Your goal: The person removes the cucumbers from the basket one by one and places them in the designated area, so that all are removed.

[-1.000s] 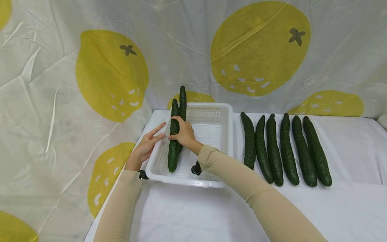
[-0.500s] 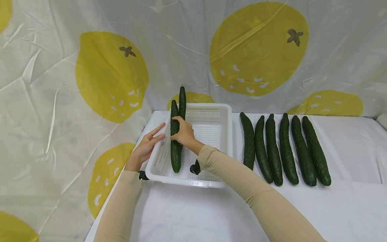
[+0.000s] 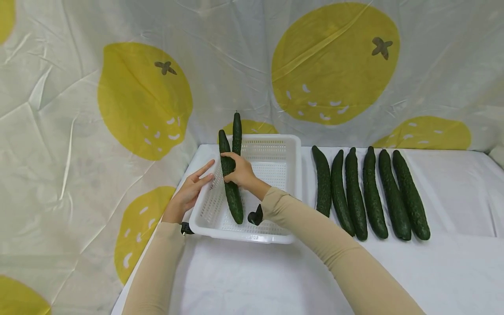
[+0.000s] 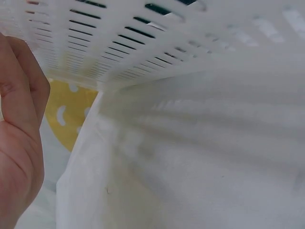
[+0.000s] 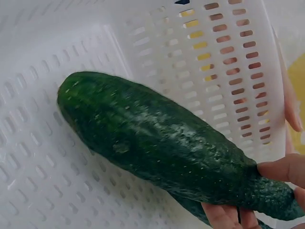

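My right hand (image 3: 241,170) grips a dark green cucumber (image 3: 234,199) around its upper half, over the left part of a white slotted plastic basket (image 3: 295,175). In the right wrist view, that cucumber (image 5: 152,138) slants across the slotted floor, with thumb above and fingertips below it. A second cucumber (image 3: 236,131) lies partly hidden behind it, its stem end sticking up past the back rim. My left hand (image 3: 190,190) rests along the basket's left side with fingers extended. In the left wrist view, the hand (image 4: 21,129) stands beside the basket's slotted wall (image 4: 143,43).
Right of the basket, several cucumbers (image 3: 374,192) lie side by side in a row on the white tablecloth (image 3: 244,280). A lemon-print curtain (image 3: 232,57) hangs behind and at the left. A black device (image 3: 256,216) sits at my right wrist.
The held cucumber has turned: its near end has swung to the right and its far end slightly left. My left hand and the basket have stayed nearly in place.
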{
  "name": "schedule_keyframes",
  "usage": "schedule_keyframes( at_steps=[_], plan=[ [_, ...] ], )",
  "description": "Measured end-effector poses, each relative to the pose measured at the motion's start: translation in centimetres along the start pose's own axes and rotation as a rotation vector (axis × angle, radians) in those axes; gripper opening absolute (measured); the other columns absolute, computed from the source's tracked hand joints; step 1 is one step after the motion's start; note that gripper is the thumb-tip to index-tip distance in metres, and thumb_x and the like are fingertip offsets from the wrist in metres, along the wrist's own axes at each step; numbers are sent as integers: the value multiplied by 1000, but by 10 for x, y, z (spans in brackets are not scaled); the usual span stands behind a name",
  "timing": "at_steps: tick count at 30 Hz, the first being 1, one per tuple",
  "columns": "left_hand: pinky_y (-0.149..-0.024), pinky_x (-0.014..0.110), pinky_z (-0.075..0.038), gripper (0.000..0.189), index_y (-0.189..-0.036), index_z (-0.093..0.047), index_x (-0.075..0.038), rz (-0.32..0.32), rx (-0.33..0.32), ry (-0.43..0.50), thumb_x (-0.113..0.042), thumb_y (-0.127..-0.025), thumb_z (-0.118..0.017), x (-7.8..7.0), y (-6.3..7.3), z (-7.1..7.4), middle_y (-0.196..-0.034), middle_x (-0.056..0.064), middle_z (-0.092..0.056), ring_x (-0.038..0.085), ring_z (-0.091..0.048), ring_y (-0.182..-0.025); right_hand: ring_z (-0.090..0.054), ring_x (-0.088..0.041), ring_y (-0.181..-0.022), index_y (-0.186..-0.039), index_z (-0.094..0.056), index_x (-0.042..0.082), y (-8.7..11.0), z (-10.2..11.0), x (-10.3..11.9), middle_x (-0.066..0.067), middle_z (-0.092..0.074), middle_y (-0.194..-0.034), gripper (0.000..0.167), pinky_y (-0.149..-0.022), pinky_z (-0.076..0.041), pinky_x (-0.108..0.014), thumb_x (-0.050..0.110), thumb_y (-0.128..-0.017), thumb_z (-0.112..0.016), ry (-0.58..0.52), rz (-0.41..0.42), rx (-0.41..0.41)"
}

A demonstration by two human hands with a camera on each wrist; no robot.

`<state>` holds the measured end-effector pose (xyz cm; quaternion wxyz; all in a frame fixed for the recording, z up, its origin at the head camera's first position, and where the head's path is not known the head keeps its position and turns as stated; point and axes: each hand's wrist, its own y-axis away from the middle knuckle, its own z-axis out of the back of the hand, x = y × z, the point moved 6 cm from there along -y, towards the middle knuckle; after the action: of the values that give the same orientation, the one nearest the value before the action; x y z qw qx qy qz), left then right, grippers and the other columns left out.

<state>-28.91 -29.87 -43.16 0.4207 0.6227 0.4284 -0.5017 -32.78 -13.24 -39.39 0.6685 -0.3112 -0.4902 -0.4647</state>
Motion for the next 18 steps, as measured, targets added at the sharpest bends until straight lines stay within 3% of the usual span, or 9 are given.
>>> schedule_keyframes(
  at_steps=[4, 7, 10, 15, 18],
  plan=[
    [-78, 30, -56, 59, -159, -30, -27, -4, 11, 4, -22, -105, -53, 1, -1, 0, -127, 9, -56, 18, -64, -100, -39, -12, -46, -146, -52, 26, 2, 1, 1, -8, -50, -68, 79, -45, -48, -32, -13, -80, -72, -33, -6, 45],
    [-78, 29, -56, 62, -160, -25, -23, -11, 22, 9, -22, -105, -54, 1, -1, 1, -127, 10, -56, 18, -64, -99, -46, -15, -56, -145, -53, 25, 5, 3, 2, -7, -56, -79, 77, -59, -57, -47, -13, -81, -72, -85, -27, 65],
    [-79, 29, -56, 62, -160, -24, -21, -14, 25, 10, -21, -105, -53, 2, 0, 1, -130, 10, -55, 17, -64, -100, -51, -17, -62, -145, -54, 24, 6, 3, 2, -14, -59, -91, 76, -70, -58, -54, -14, -81, -72, -125, -51, 84],
    [-81, 29, -56, 61, -160, -24, -22, -19, 31, 8, -21, -106, -52, 1, 0, 1, -135, 9, -53, 17, -63, -106, -47, -16, -56, -144, -55, 26, 6, 4, 0, -17, -62, -89, 76, -76, -56, -55, -14, -81, -73, -156, -109, 126],
    [-83, 30, -56, 60, -160, -26, -24, -7, 29, 7, -21, -106, -52, 0, 0, 0, -139, 12, -49, 18, -61, -109, -53, -20, -63, -145, -53, 27, 8, 6, -1, -17, -63, -95, 77, -78, -56, -55, -14, -82, -74, -164, -141, 165]
  ],
)
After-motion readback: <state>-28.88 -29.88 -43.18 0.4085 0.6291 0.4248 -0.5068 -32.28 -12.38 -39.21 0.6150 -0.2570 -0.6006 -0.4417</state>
